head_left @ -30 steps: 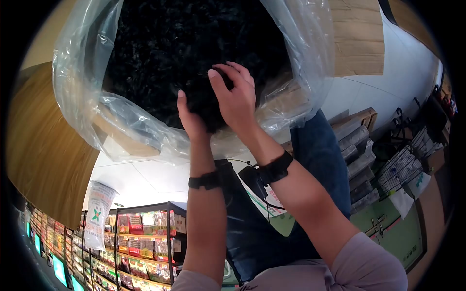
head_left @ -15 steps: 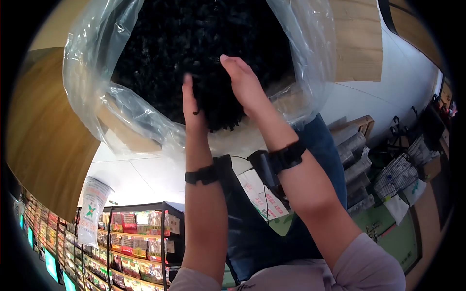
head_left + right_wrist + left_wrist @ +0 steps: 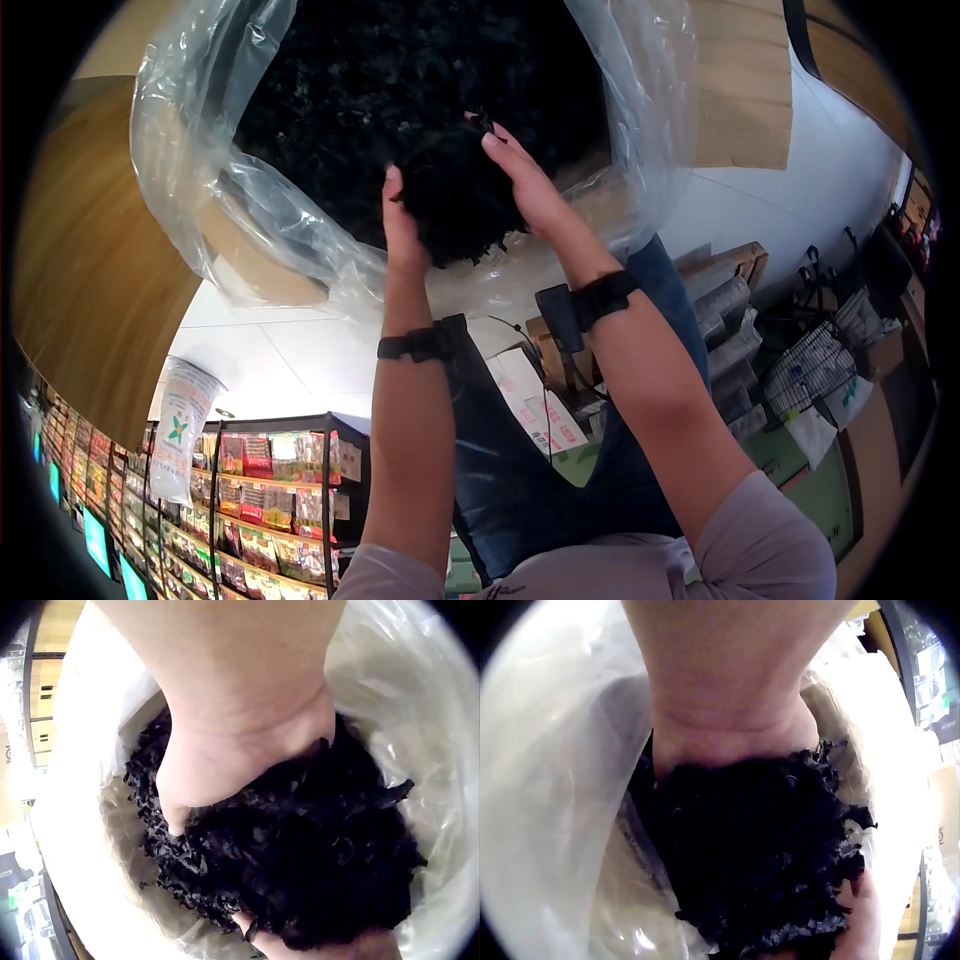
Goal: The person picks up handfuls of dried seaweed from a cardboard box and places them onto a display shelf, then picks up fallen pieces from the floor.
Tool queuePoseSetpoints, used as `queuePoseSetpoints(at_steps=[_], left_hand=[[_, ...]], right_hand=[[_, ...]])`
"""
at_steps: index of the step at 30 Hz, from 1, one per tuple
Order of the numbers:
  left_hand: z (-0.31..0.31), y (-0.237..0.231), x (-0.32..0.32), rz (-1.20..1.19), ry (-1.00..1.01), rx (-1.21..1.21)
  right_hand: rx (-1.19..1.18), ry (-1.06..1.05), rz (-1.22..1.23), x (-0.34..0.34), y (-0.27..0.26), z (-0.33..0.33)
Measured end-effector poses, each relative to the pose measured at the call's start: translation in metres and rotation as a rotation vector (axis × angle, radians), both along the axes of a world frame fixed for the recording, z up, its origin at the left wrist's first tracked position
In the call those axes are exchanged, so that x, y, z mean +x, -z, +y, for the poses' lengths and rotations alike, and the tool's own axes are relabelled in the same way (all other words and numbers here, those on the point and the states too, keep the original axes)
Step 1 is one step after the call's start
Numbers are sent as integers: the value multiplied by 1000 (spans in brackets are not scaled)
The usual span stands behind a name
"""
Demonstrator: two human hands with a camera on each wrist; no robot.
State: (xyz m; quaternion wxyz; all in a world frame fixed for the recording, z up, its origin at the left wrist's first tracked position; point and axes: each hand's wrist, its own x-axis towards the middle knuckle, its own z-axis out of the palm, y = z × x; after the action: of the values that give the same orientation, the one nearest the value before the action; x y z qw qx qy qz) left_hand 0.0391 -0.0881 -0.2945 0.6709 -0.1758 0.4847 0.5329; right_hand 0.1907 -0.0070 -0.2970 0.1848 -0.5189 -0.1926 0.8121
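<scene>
Dark, shriveled pieces (image 3: 350, 90) fill a lined box. Between the two cupped hands lies a heap of them (image 3: 458, 205). My left hand (image 3: 402, 230) holds the heap's left side, thumb up, its other fingers hidden beneath. My right hand (image 3: 535, 190) cups the right side, with a dark piece near its thumb and fingertips. In the left wrist view the heap (image 3: 742, 847) covers the left palm, and part of the right hand (image 3: 860, 919) shows beyond. In the right wrist view the right hand (image 3: 217, 765) curves over the heap (image 3: 330, 855), with the left hand (image 3: 330, 946) below.
A clear plastic liner (image 3: 655, 110) spreads over the box rim, beside a cardboard flap (image 3: 740, 90). A wooden surface (image 3: 90, 270) is at left; stocked shelves (image 3: 265, 490) stand lower left. A wire basket (image 3: 810, 365) and wrapped bundles (image 3: 735, 350) are at right.
My hands have gone from lying down among the pieces to cupping a heap near the box's near edge. The right hand has shifted rightward, and more of the heap shows between the palms.
</scene>
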Motion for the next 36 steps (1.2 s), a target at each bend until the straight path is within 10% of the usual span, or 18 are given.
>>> queuePoseSetpoints(at_steps=[17, 36], left_hand=[[12, -31, 6, 42, -34, 119], [32, -190, -5, -20, -81, 152]], right_hand=[[212, 88, -210, -15, -25, -18], [159, 203, -134, -36, -229, 13]])
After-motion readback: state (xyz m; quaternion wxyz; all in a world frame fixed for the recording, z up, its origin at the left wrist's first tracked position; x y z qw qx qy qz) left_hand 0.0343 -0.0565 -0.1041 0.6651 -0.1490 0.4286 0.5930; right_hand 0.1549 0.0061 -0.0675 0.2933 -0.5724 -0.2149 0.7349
